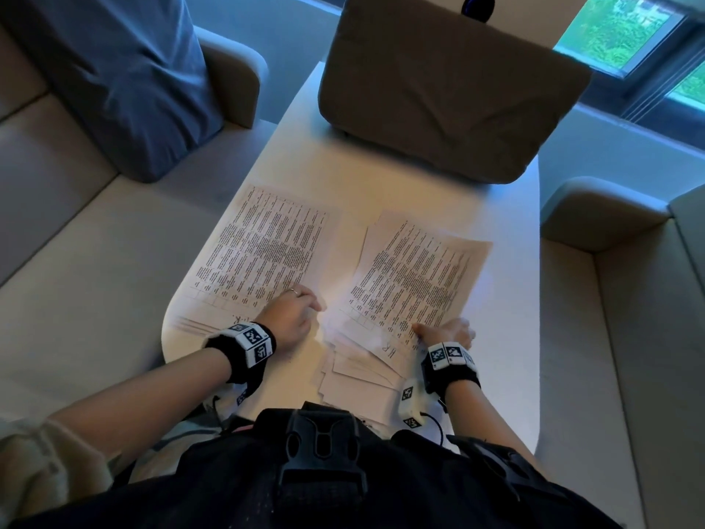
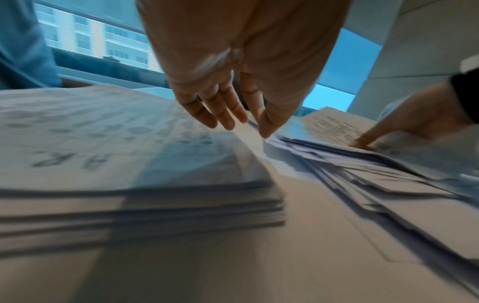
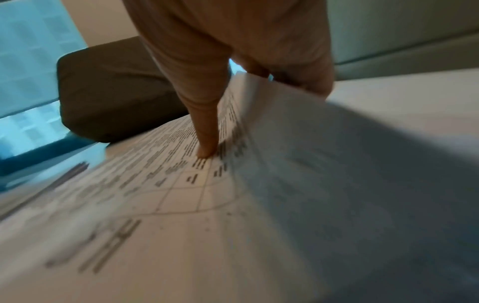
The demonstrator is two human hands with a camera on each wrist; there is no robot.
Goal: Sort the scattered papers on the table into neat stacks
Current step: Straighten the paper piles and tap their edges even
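Two lots of printed papers lie on the white table [image 1: 385, 173]. The left stack [image 1: 263, 253] is squared up, with "A.R." handwritten near its front edge [image 2: 72, 162]. My left hand [image 1: 295, 311] rests at that stack's right front corner, fingers [image 2: 228, 114] straight and pointing down at its edge. The right pile [image 1: 412, 276] is fanned out, with loose sheets [image 2: 362, 174] spreading toward me. My right hand [image 1: 444, 332] pinches the top sheet [image 3: 181, 205] at its near right edge: the thumb [image 3: 204, 143] presses on the print and the fingers curl under the lifted edge.
A brown cushion [image 1: 438, 89] stands on the far end of the table. A blue pillow [image 1: 126, 82] lies on the beige sofa [image 1: 76, 242] to the left, and another sofa seat [image 1: 618, 318] is at the right. A window [image 1: 629, 28] is behind.
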